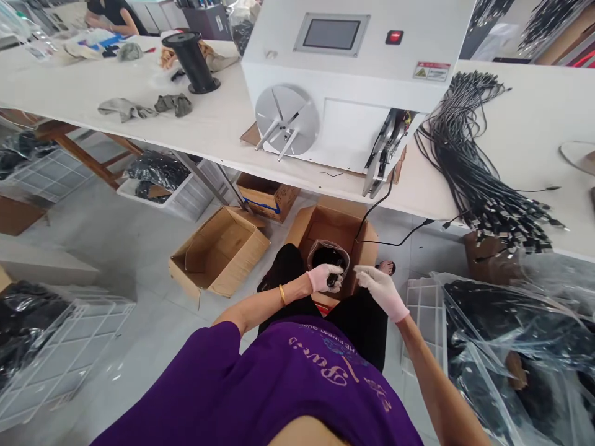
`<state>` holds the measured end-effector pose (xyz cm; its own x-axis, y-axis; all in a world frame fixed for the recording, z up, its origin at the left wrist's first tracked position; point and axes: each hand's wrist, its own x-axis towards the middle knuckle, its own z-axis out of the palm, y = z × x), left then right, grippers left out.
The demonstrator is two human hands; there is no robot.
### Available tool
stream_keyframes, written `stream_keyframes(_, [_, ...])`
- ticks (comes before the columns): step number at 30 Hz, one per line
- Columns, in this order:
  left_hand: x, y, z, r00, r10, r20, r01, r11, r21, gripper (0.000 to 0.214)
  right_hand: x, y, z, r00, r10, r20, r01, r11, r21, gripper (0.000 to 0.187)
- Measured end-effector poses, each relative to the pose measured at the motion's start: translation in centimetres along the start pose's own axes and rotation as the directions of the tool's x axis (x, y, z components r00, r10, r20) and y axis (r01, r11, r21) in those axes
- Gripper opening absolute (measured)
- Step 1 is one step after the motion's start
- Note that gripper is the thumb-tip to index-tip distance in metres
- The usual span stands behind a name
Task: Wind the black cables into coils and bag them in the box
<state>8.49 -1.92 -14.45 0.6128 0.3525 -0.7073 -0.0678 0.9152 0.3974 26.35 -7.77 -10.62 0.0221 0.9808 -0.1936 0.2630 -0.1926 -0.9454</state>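
Observation:
My left hand (326, 278), in a pale glove with a pink cuff, is wrapped around a small black cable coil (332, 280). It is over a clear plastic bag (346, 253) with dark contents, inside an open cardboard box (369, 249) between my legs. To its right, my right hand (379, 290), gloved alike, has its fingers drawn together near the box's right wall. Whether anything is between those fingertips is too small to tell. A black cable (409, 234) runs down from the white machine (344, 80) and across the box's right edge.
The machine's slotted disc (287, 121) and metal guide (383, 152) face me at the table edge. Black USB cables (469, 161) lie to the right. Another open carton (223, 251) and bagged goods in crates (511, 328) flank me. A person (114, 15) sits far left.

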Motion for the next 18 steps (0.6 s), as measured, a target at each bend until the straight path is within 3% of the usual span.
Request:
stream_keyframes(3, [2.6, -1.6, -1.6, 0.981, -0.062, -0.184, 0.058, 0.998, -0.029, 0.01, -1.2, 2.3, -1.2, 0.995, 0.097, 0.021, -0.095, 0.991, -0.093, 0.036])
stream_keyframes(5, [3.9, -1.7, -2.2, 0.971, -0.023, -0.236, 0.023, 1.0, -0.003, 0.012, -1.2, 2.5, -3.6, 0.993, 0.091, -0.073, -0.1, 0.987, -0.129, 0.032])
stream_keyframes(7, [5.0, -1.0, -2.4, 0.959, 0.029, -0.281, -0.017, 0.999, 0.044, 0.014, 0.1, 1.2, -7.6, 0.976, 0.001, -0.22, -0.042, 0.983, -0.18, 0.032])
stream_keyframes(10, [6.5, 0.2, -2.2, 0.946, 0.055, -0.319, -0.013, 0.991, 0.131, 0.019, 4.3, -2.4, -15.3, 0.879, -0.206, -0.431, 0.025, 0.921, -0.39, 0.034])
stream_keyframes(12, [7.2, 0.6, -1.7, 0.947, 0.049, -0.318, 0.01, 0.983, 0.182, 0.02, 8.3, -5.0, -20.8, 0.817, -0.339, -0.467, -0.017, 0.795, -0.607, 0.032])
stream_keyframes(13, [7.4, 0.7, -1.4, 0.949, 0.04, -0.313, 0.025, 0.979, 0.203, 0.019, 10.5, -6.1, -23.3, 0.81, -0.371, -0.454, -0.083, 0.695, -0.715, 0.031])
stream_keyframes(16, [7.3, 0.9, -0.4, 0.953, 0.009, -0.302, 0.074, 0.962, 0.263, 0.017, 16.3, -8.0, -29.3, 0.821, -0.228, -0.523, -0.383, 0.46, -0.801, 0.036])
stream_keyframes(18, [6.7, 1.4, 0.1, 0.954, 0.008, -0.298, 0.086, 0.95, 0.301, 0.021, 18.7, -8.2, -32.0, 0.819, -0.137, -0.557, -0.471, 0.393, -0.79, 0.04])
